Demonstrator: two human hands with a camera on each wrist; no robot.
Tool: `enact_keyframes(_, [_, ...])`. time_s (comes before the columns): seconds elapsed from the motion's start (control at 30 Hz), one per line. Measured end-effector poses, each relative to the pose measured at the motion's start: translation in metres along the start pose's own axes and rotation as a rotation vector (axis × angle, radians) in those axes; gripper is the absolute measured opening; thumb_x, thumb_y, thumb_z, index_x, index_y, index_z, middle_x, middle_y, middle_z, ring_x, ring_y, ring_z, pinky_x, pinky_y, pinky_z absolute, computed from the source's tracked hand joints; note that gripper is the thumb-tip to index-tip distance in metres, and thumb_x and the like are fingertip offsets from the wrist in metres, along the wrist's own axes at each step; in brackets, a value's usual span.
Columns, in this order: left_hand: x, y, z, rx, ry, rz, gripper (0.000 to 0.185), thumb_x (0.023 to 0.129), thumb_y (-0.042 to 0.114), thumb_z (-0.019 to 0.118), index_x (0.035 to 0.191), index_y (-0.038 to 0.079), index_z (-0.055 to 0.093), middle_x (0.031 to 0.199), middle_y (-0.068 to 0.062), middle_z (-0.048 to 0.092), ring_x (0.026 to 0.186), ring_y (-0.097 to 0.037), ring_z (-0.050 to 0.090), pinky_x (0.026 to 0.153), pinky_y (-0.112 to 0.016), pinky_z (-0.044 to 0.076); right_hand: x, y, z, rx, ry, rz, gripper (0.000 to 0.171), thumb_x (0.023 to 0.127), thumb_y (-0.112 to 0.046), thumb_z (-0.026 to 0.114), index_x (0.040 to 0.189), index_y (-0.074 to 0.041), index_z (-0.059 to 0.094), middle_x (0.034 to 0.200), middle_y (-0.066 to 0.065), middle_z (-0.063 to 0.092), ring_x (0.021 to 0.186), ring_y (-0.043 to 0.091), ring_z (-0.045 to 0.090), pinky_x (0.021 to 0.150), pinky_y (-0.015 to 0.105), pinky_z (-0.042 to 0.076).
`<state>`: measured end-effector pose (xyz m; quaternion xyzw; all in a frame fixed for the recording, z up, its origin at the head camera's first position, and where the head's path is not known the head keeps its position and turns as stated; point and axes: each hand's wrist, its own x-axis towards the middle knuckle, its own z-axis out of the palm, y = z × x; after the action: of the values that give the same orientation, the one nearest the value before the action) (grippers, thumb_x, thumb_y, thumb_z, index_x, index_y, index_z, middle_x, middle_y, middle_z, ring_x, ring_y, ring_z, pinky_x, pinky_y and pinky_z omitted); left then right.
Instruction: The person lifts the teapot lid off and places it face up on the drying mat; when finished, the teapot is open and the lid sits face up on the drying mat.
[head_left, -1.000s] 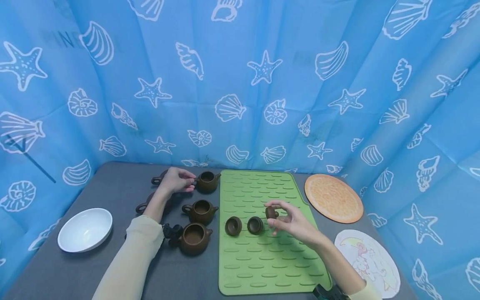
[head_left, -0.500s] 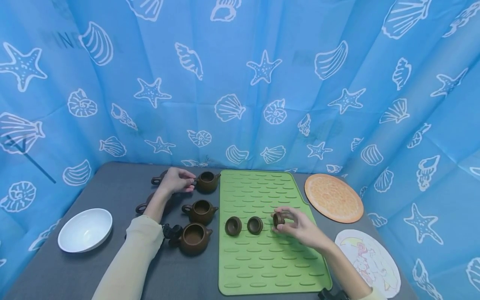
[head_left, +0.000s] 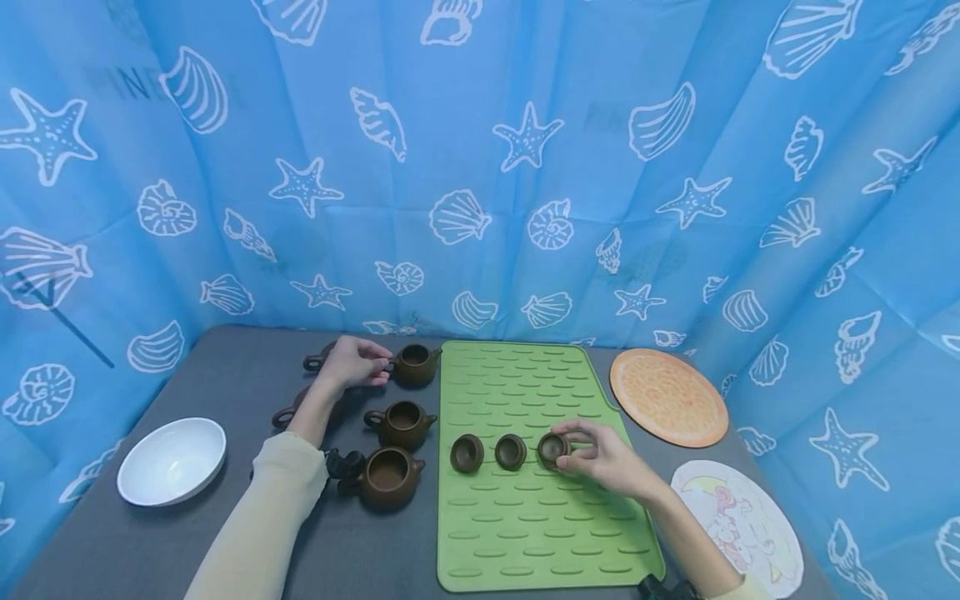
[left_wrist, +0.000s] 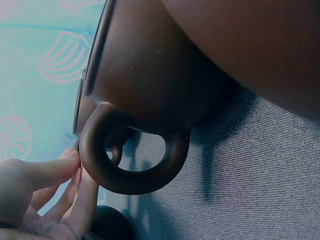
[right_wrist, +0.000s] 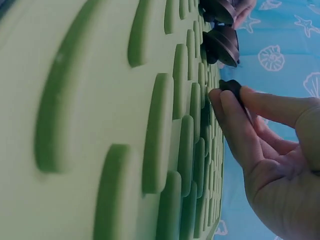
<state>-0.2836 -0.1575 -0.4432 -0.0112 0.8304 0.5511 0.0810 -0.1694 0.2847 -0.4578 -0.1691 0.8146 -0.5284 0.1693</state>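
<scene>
At the far end of the right-hand column of lidless brown teapots, my left hand (head_left: 351, 363) pinches the handle of the far teapot (head_left: 415, 365). In the left wrist view that handle is mostly hidden behind a nearer teapot's handle (left_wrist: 135, 182). On the green mat (head_left: 525, 521), my right hand (head_left: 602, 458) holds a small brown teapot lid (head_left: 551, 447) by its edge, hollow side up, between thumb and fingers. The right wrist view shows this lid (right_wrist: 231, 87) low over the mat. Two more upturned lids, a left one (head_left: 467, 453) and a middle one (head_left: 511, 452), lie in line with it.
Nearer to me stand a middle teapot (head_left: 402, 423) and a front teapot (head_left: 388, 478). More teapots are partly covered by my left arm. A white bowl (head_left: 171, 462) is at the left. An orange round mat (head_left: 667, 396) and a printed round mat (head_left: 738, 525) lie at the right.
My right hand has moved slightly right and down to the mat, turning the lid from sideways to hollow side up. My left hand has stayed at the far teapot's handle.
</scene>
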Motion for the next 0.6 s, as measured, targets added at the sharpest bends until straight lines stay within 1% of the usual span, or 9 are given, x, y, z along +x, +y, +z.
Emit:
enact_keyframes(0.1, [-0.0004,-0.0002,0.0003,-0.002,-0.001,0.002,0.025,0.108,0.003,0.063,0.129,-0.007,0.071,0.125,-0.032,0.073,0.082,-0.013,0.078,0.086,-0.034,0.068,0.0005,-0.001,0.0,-0.017,-0.004,-0.001,0.05,0.101,-0.002,0.071,0.145,0.014,0.052,0.147,0.041,0.056,0.118,0.045,0.076,0.09,0.029,0.066])
enact_keyframes(0.23, [-0.0008,-0.0003,0.0007,-0.004,0.003,0.003,0.025,0.108,0.003,0.063,0.129,-0.008,0.072,0.125,-0.032,0.072,0.082,-0.012,0.078,0.084,-0.033,0.068,0.0012,-0.0023,0.0005,-0.026,-0.017,-0.009,0.048,0.1,0.002,0.071,0.144,0.013,0.054,0.143,0.042,0.057,0.104,0.036,0.08,0.085,0.034,0.068])
enact_keyframes(0.37, [-0.0012,0.0003,0.0011,-0.005,0.007,0.001,0.025,0.108,0.003,0.062,0.129,-0.008,0.071,0.127,-0.033,0.072,0.081,-0.012,0.078,0.085,-0.034,0.068,0.0013,-0.0036,0.0019,-0.066,-0.032,-0.03,0.046,0.097,0.005,0.073,0.14,0.011,0.058,0.136,0.041,0.06,0.09,0.028,0.08,0.077,0.037,0.068])
enact_keyframes(0.47, [-0.0015,0.0012,0.0016,0.0,0.01,0.005,0.025,0.108,0.003,0.062,0.129,-0.008,0.071,0.127,-0.033,0.071,0.082,-0.014,0.079,0.084,-0.032,0.068,0.001,-0.0045,0.0027,-0.089,-0.049,-0.044,0.046,0.095,0.006,0.074,0.138,0.01,0.059,0.133,0.038,0.06,0.086,0.025,0.079,0.074,0.037,0.068])
enact_keyframes(0.6, [-0.0019,0.0023,0.0021,0.005,0.012,0.01,0.024,0.108,0.003,0.063,0.127,-0.008,0.072,0.124,-0.033,0.072,0.085,-0.018,0.08,0.079,-0.029,0.067,0.0014,-0.0064,0.0031,-0.124,-0.058,-0.043,0.048,0.096,0.003,0.076,0.14,0.009,0.057,0.134,0.035,0.062,0.084,0.025,0.079,0.069,0.034,0.066])
